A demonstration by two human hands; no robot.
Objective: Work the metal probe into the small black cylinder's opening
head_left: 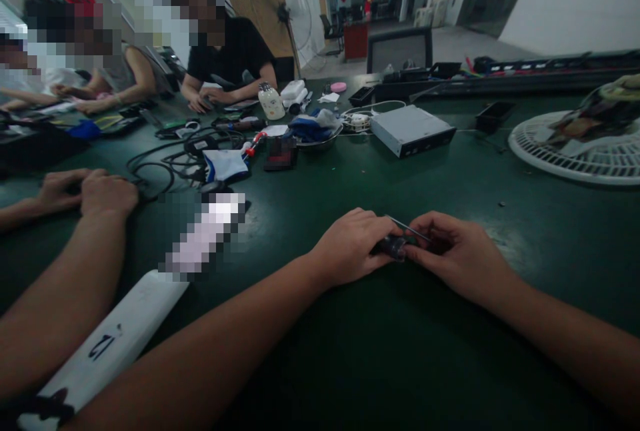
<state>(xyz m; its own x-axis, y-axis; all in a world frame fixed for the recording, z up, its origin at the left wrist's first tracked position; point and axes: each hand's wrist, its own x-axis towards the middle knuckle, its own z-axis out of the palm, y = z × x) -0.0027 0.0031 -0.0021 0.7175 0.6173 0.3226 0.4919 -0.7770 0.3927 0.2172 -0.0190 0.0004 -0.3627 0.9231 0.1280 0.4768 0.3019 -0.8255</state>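
Head view, clock from the two working hands. Left hand [353, 244] closed over a small dark piece [395, 249], low above or on the green table [320, 364], can't tell which. Right hand [457, 251] at 3 o'clock of the left, fingers curled narrow on a thin metal rod [411, 228]; rod slants over the piece, thumb just beside the piece's end. Exact contact there too small to tell.

Silver drive box [413, 128] at 12. Black tray [493, 114] at 1. White fan grille [590, 158] at 2, stuff on top. White-and-blue cloth [227, 164] at 10. Co-worker's hands [107, 191] at 9, together. White device marked 12 [115, 331] at 8, beside left forearm.
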